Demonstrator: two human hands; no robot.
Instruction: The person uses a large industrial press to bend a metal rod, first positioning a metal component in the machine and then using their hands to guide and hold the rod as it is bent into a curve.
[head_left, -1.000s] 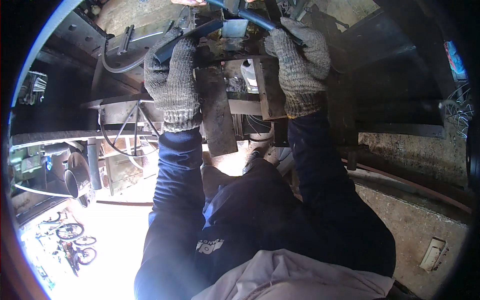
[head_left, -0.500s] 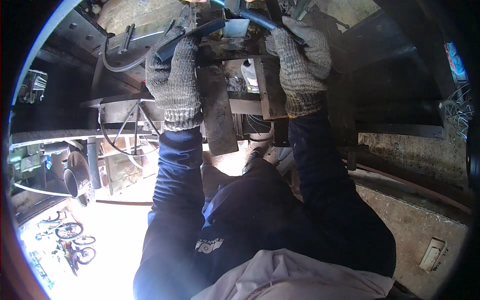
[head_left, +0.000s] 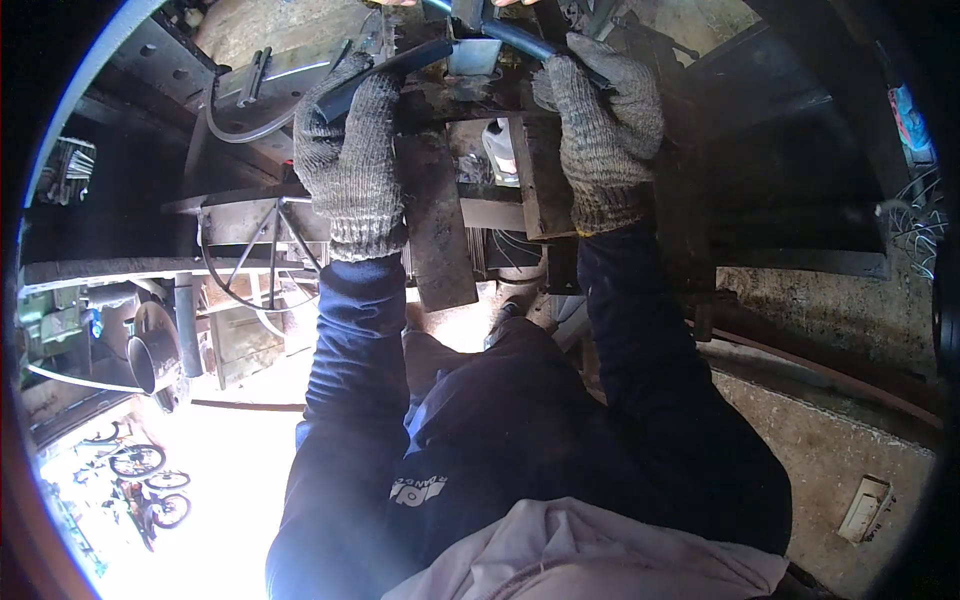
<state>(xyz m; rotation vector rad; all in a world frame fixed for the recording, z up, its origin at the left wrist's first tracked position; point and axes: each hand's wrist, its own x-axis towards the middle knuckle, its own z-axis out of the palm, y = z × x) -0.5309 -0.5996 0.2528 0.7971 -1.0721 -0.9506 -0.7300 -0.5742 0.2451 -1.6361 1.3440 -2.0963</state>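
Observation:
Both my hands wear grey knitted work gloves and reach to the top of the view. My left hand (head_left: pixel 350 155) is closed around a dark flat metal bar (head_left: pixel 415 57) that slants up and right towards the middle. My right hand (head_left: pixel 607 135) grips a dark, bluish metal bar (head_left: pixel 520 40) slanting down and right from the middle. Between the two bars sits a small grey metal block (head_left: pixel 474 57). Whether the bars are one bent piece cannot be made out. Bare fingertips of another person (head_left: pixel 398 3) show at the top edge.
Dark wooden boards (head_left: pixel 435 220) and a white bottle (head_left: pixel 499 145) lie between my forearms. A curved rod (head_left: pixel 232 135) and a spoked metal frame (head_left: pixel 262 250) are at the left. Bicycles (head_left: pixel 140 462) stand at lower left, loose wire (head_left: pixel 918 222) at far right.
The other person's fingertips show slightly more at the top edge, right of the middle. My hands stay nearly still on the bars.

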